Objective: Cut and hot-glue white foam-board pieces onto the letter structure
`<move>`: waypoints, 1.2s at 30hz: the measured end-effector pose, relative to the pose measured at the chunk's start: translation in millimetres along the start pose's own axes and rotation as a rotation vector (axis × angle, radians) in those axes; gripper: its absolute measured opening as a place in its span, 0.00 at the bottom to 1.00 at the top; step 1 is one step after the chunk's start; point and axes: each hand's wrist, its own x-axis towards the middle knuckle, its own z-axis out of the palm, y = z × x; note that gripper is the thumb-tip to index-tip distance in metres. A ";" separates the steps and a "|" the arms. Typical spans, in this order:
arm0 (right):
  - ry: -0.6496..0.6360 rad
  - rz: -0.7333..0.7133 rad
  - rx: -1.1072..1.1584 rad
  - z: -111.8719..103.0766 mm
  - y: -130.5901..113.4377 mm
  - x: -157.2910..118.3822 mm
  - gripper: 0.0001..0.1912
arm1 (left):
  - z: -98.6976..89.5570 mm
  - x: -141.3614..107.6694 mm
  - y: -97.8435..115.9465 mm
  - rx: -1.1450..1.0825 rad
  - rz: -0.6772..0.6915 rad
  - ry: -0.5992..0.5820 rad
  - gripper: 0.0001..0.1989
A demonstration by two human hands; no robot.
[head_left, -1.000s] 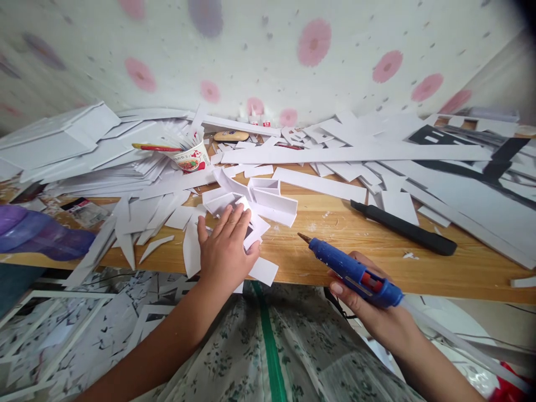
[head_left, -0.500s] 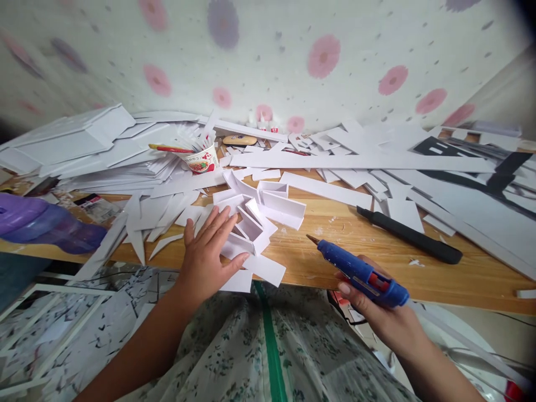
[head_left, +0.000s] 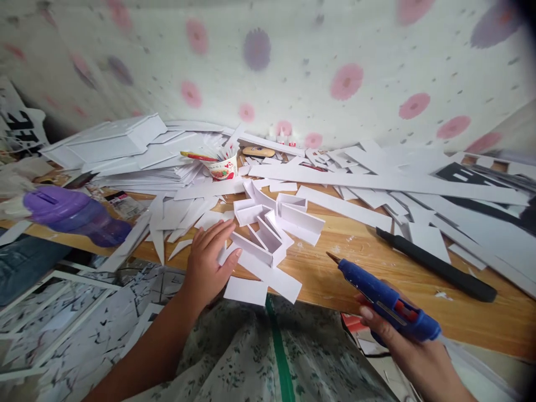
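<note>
My right hand is wrapped round a blue hot glue gun. The gun's nozzle points up and left, over the bare wood in front of the white pieces. My left hand has its fingers stretched out and its thumb apart, at the left side of a white foam-board assembly of thin upright walls on a flat base. Whether its fingertips touch the board cannot be made out. Flat white strips lie at the near table edge, beside the left thumb. A black utility knife lies to the right of the nozzle.
White foam-board scraps cover the back of the wooden table. A paper cup holds thin white strips. At the left are a purple bottle and stacked white boards. Scraps litter the floor at lower left.
The view has swung left and up, so the table appears lower and farther right. My left hand has drawn a little leftward from the white assembly. The glue gun remains in my right hand.
</note>
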 end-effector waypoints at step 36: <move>0.079 0.158 -0.013 4.0 0.8 -4.6 0.14 | 6.0 30.9 28.1 0.088 0.352 -0.400 0.35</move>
